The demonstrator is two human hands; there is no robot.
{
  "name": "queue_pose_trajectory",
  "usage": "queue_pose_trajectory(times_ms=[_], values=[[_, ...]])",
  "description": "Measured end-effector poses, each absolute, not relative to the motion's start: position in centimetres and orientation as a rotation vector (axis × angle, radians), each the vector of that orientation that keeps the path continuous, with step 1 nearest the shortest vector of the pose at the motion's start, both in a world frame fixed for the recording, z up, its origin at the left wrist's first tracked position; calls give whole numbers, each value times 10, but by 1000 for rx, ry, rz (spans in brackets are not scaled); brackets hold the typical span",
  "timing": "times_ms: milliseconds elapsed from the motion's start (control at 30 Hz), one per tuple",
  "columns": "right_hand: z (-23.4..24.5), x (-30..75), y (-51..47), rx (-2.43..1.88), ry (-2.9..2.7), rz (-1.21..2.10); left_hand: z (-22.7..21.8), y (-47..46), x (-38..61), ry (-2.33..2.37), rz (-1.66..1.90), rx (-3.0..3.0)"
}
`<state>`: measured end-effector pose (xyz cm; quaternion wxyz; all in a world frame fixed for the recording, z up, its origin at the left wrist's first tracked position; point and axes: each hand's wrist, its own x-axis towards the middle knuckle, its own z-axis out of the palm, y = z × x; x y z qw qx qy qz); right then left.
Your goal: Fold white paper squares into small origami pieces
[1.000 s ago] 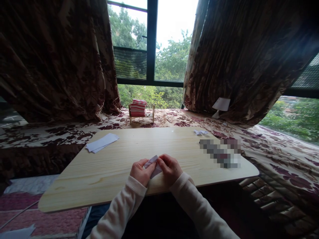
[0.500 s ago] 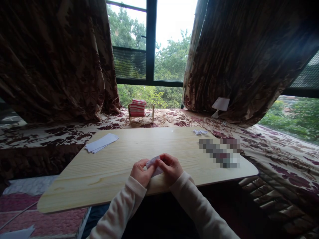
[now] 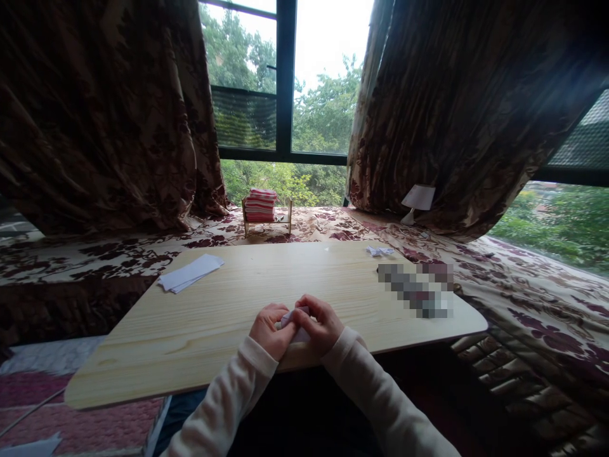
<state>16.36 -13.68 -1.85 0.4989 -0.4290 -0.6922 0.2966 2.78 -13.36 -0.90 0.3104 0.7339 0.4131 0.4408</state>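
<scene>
Between my two hands is a small piece of white paper (image 3: 301,334), bent or folded and largely covered by my fingers. My left hand (image 3: 271,331) pinches its left side, thumb pointing inward. From the right, my right hand (image 3: 320,322) grips the same paper, its thumb close to the other thumb. Both hands are near the front edge of the pale wooden table (image 3: 209,330). A few flat strips of white paper (image 3: 191,273) lie overlapping on the table's far left. Small folded white paper pieces (image 3: 379,251) rest at its far right corner.
A pixelated patch (image 3: 416,291) hides something on the table's right side. Beyond the table, a small rack (image 3: 268,221) with folded red-and-white cloths (image 3: 260,205) and a white lamp (image 3: 419,198) stand on the flowered cover. Patterned curtains (image 3: 442,114) flank the window.
My fingers have closed further over the paper, and its upper end that stuck up between them is now lower and more hidden. The view has shifted slightly.
</scene>
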Motion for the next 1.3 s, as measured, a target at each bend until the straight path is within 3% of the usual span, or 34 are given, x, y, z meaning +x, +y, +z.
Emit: queue_pose_trajectory(times_ms=[233,433,1033,1300], values=[[-19,163,-134,-1047,-1661,682,-4,-136,30,1058,1149,1924],[-20,165,-126,-1006,-1279,901,-15,-130,27,1152,1250,1721],[-20,166,-128,-1096,-1361,708,-9,-133,24,1151,1270,1579],[-23,165,-126,-1051,-1441,868,-12,-132,24,1218,1292,1577]])
